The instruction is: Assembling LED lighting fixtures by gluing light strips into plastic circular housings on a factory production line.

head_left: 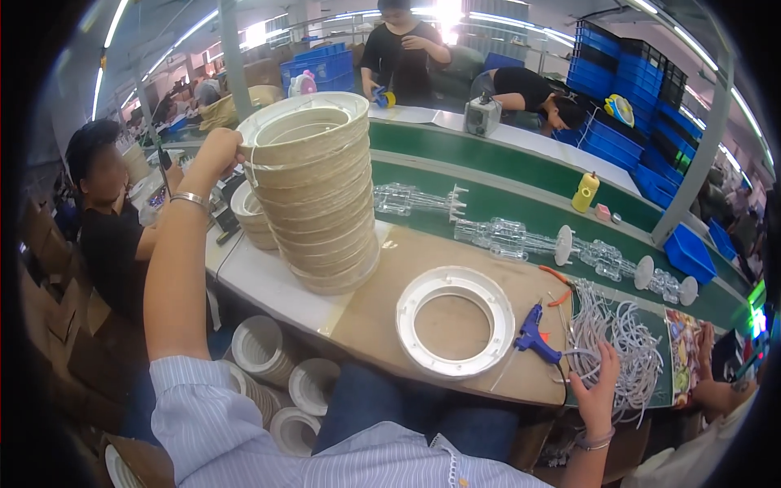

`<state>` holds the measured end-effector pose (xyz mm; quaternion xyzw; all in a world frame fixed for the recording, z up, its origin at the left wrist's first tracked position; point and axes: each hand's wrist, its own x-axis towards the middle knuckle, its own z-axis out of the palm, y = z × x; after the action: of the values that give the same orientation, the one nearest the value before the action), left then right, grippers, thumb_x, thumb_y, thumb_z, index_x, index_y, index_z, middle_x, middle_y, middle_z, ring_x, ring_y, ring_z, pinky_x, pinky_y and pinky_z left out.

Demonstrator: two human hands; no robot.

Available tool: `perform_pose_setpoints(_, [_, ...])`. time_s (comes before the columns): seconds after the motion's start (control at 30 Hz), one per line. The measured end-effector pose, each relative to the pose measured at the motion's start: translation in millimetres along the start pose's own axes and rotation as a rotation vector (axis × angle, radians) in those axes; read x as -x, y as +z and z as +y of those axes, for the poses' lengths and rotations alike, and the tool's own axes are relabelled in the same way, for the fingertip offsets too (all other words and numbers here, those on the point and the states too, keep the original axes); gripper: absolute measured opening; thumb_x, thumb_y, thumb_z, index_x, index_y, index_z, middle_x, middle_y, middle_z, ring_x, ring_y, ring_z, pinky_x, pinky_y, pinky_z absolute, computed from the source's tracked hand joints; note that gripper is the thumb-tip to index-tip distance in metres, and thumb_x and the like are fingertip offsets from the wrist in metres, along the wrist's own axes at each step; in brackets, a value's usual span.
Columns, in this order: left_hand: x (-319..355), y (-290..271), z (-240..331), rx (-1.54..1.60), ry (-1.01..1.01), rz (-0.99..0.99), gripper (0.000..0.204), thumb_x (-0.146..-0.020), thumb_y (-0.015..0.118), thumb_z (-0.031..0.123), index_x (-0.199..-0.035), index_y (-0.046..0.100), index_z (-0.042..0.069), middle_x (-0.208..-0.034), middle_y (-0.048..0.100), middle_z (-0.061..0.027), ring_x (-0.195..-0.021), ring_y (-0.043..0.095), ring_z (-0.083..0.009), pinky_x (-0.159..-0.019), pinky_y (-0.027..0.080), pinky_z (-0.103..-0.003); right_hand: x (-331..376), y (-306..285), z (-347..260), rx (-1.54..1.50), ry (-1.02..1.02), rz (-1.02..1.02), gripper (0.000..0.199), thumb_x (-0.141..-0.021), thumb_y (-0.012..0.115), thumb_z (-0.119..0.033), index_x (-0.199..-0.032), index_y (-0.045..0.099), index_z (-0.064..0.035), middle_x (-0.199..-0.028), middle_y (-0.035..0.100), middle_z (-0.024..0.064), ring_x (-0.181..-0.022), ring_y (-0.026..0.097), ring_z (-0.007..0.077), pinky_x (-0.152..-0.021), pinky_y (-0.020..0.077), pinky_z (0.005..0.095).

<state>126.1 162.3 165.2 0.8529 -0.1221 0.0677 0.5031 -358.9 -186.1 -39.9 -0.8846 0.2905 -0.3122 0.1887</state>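
Note:
A tall stack of cream-white plastic rings (325, 203) stands on the bench to my left. My left hand (221, 154) grips the rim of its top ring, with some fingertips hidden behind the edge. Flat on the brown board in front of me lies a single white ring (411, 354). My right hand (600, 386) is at the near side of a pile of white-grey cables (634, 350), thumb and fingers apart, touching the strands. Just left of that hand rests a blue glue gun (533, 333); orange-handled pliers (557, 285) lie beyond it.
Clear plastic parts (504, 236) line the green conveyor (423, 146). A yellow bottle (585, 193) stands farther back. Beneath the bench are more ring stacks (313, 385) by my legs. Co-workers are at left, right and across; blue crates (610, 138) rise at the back right.

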Motion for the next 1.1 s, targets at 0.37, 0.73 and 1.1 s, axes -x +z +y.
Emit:
perform_pose_setpoints(0.37, [1,6,-12,0.127,0.003,-0.008,0.017,-0.073,0.041,0.015,-0.076,0.049,0.0,-0.054,0.049,-0.006,-0.037,0.039,-0.0105,-0.031,0.028,-0.024,6,7,7,0.031,0.043,0.002,0.064,-0.063,0.062,-0.004,-0.121,0.036,-0.0029,-0.126,0.033,0.016,-0.118,0.03,0.0304,-0.099,0.0213,0.0363])
perform_pose_setpoints(0.73, [23,-34,-74,0.661,0.12,0.009,0.03,-0.084,0.043,0.039,-0.091,0.052,0.011,-0.05,0.035,0.0053,-0.039,0.032,-0.0055,-0.037,0.025,-0.017,19,0,13,-0.079,0.045,0.104,0.055,-0.067,0.058,-0.004,-0.118,0.038,-0.0012,-0.119,0.039,0.0157,-0.114,0.035,0.0303,-0.097,0.0242,0.0356])
perform_pose_setpoints(1.1, [217,189,-107,0.328,0.247,-0.325,0.03,-0.085,0.044,0.012,-0.113,0.041,0.002,-0.063,0.034,0.0058,-0.056,0.03,-0.0024,-0.052,0.025,-0.016,-35,-41,71,0.224,0.041,0.107,0.026,-0.074,0.055,-0.006,-0.099,0.053,-0.0018,-0.092,0.055,0.0118,-0.086,0.053,0.0243,-0.077,0.0408,0.0321])
